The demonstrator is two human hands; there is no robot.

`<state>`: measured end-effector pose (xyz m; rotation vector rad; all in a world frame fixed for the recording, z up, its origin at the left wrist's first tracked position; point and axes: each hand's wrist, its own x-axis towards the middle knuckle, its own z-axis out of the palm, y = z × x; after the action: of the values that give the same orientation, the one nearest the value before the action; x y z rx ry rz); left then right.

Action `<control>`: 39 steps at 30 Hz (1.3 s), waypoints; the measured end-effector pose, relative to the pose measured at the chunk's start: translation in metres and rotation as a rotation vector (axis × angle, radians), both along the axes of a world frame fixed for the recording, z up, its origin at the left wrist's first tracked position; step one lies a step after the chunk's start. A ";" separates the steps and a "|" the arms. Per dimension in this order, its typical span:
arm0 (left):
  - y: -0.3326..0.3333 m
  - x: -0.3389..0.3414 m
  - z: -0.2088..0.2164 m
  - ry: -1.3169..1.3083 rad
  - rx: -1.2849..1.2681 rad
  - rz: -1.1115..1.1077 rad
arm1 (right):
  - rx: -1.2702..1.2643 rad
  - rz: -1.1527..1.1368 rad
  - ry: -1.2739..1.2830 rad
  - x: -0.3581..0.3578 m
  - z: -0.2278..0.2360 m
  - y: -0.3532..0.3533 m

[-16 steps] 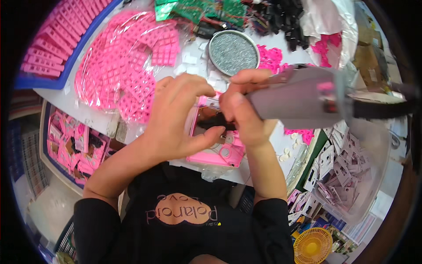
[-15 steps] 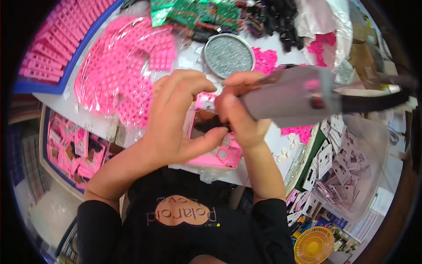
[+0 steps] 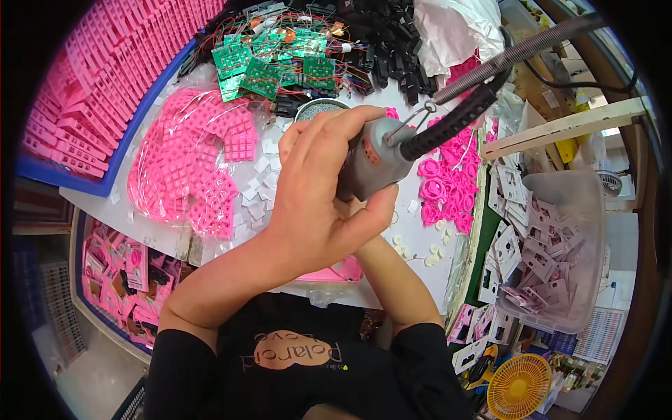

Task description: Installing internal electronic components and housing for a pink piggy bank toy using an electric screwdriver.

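Observation:
A grey electric screwdriver (image 3: 381, 168) stands nearly upright over the table, its top tilted to the right, with a black cable and a hanging spring at its upper end. My left hand (image 3: 311, 185) is closed around its body, fingers on the far side and thumb on the near side. Behind and below it, my right hand is hidden; only its wrist and forearm (image 3: 392, 276) show. Beneath my hands, the near edge of a pink plastic case (image 3: 339, 271) is visible; the screwdriver's tip is hidden. A round dish of small metal screws (image 3: 318, 109) lies just beyond my left hand.
A bag of pink keypads (image 3: 185, 161) lies left, beside a blue tray (image 3: 112, 175) of pink parts. Green circuit boards (image 3: 262, 77) and wires are at the back. Pink coils (image 3: 448, 185) lie right, near a clear bin (image 3: 595, 266) of printed cards. A yellow basket (image 3: 518, 388) stands lower right.
The screwdriver has swung from lying sideways to nearly upright above the case. My left hand has moved from beside the case onto the screwdriver, and my right hand has gone out of sight beneath.

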<state>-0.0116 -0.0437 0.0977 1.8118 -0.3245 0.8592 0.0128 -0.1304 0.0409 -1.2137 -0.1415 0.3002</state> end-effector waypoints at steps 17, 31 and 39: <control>0.026 -0.063 -0.113 0.406 0.510 0.108 | -0.049 0.095 -0.373 0.011 -0.004 -0.021; 0.037 -0.055 -0.124 0.293 0.472 0.016 | -0.161 0.184 -0.625 0.007 -0.007 -0.025; 0.040 -0.055 -0.119 0.316 0.504 -0.013 | -0.053 0.204 -0.609 0.011 0.010 -0.025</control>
<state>-0.0668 -0.0039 -0.0213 2.3709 -0.3694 0.4905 0.0233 -0.1558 0.0505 -1.3159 -0.7915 0.1019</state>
